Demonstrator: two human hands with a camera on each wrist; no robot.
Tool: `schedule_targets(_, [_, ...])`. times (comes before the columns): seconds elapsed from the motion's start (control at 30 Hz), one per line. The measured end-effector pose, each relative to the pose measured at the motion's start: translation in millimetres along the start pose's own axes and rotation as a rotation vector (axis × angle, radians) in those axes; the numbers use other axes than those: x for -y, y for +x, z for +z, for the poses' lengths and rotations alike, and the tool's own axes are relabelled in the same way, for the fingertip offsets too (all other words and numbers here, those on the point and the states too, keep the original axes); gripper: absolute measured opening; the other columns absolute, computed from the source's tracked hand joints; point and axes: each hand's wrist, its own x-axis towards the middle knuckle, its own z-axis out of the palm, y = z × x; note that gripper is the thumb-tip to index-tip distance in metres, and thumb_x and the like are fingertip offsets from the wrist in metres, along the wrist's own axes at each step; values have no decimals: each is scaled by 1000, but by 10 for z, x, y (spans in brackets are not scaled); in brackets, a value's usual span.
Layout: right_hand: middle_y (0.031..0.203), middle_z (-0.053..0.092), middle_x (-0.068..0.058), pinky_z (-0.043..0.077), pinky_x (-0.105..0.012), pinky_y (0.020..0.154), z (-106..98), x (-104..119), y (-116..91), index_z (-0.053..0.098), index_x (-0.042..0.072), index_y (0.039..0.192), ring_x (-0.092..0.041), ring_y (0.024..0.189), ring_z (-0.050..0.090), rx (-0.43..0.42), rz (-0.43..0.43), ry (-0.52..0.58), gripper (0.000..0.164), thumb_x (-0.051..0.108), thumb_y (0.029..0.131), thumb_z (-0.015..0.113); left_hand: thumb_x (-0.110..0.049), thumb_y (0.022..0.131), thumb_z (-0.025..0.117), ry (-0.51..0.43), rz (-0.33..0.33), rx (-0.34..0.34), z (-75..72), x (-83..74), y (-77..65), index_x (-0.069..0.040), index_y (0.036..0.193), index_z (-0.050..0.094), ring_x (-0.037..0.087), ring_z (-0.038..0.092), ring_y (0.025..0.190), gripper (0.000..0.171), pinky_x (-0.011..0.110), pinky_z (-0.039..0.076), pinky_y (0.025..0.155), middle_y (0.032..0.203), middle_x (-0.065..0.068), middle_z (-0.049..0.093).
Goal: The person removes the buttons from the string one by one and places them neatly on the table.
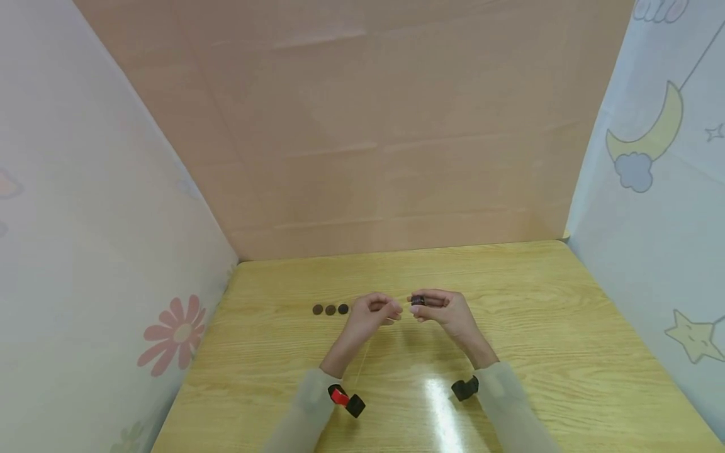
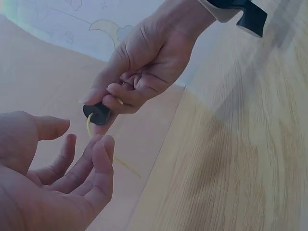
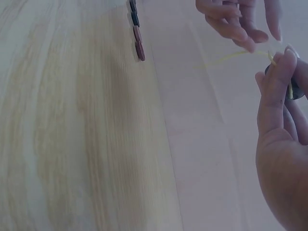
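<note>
My right hand point(image 1: 453, 311) holds a short dark cylinder point(image 2: 97, 114) between its thumb and fingers, over the middle of the table. A yellow string point(image 2: 127, 167) comes out of a hole in the cylinder's end face and trails away past the left fingertips. Facing it, my left hand point(image 1: 370, 314) has loosely bent fingers, with thumb and fingers apart in the left wrist view. Its fingertips are close to the string; whether they touch it is unclear. Left of that hand, a row of small dark round pieces lies on the table, among them a brown one point(image 1: 330, 309).
The wood-grain table point(image 1: 566, 352) ends at a tan sheet point(image 1: 396, 157) at the back. Pale printed sheets stand at the left point(image 1: 113, 189) and right point(image 1: 640, 251). Black straps with small black blocks point(image 1: 466, 389) sit on both wrists.
</note>
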Motion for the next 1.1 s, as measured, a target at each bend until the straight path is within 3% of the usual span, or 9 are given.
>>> schedule_targets(0.13, [125, 76, -20, 65, -36, 83, -4, -11, -3, 63, -10, 134, -14, 93, 78, 5, 0, -8, 51, 13, 92, 82, -30, 104, 68, -64, -31, 19, 56, -19, 41, -4, 109, 69, 19, 78, 98, 27, 42, 63, 96, 111, 19, 77])
schedule_targets(0.37, [116, 80, -5, 65, -40, 85, 4, -30, 8, 61, -10, 137, -14, 93, 78, 24, -4, -15, 54, 13, 93, 81, -32, 104, 69, -92, -47, 53, 87, -6, 105, -4, 100, 68, 17, 77, 95, 28, 42, 63, 97, 102, 10, 79])
schedule_targets(0.6, [110, 81, 3, 65, -42, 85, 12, -51, 7, 65, -8, 132, -15, 93, 79, 36, 0, 0, 47, 13, 93, 82, -35, 103, 69, -61, -35, 67, 112, 6, 111, -5, 104, 72, 16, 77, 94, 30, 48, 61, 99, 101, 7, 79])
schedule_targets(0.8, [111, 81, 4, 65, -39, 84, 26, -42, 5, 67, -7, 130, -20, 95, 79, 57, -13, 13, 44, 13, 93, 81, -46, 100, 71, 26, -72, 34, 101, 18, 117, -9, 107, 74, 28, 74, 101, 38, 48, 62, 97, 106, 8, 78])
schedule_targets(0.97, [111, 81, 6, 65, -35, 84, 34, -30, -12, 66, -7, 132, -20, 97, 79, 63, -19, 10, 45, 12, 93, 80, -55, 98, 71, 55, -136, 78, 98, 30, 122, -13, 119, 76, 27, 72, 106, 47, 54, 59, 102, 118, 5, 74])
schedule_targets(1.1, [110, 81, 7, 65, -33, 84, 43, -32, -14, 66, -7, 132, -15, 97, 78, 70, -19, 18, 45, 11, 93, 80, -53, 98, 70, 48, -138, 104, 97, 51, 139, -10, 118, 78, 25, 72, 105, 47, 52, 59, 103, 118, 6, 74])
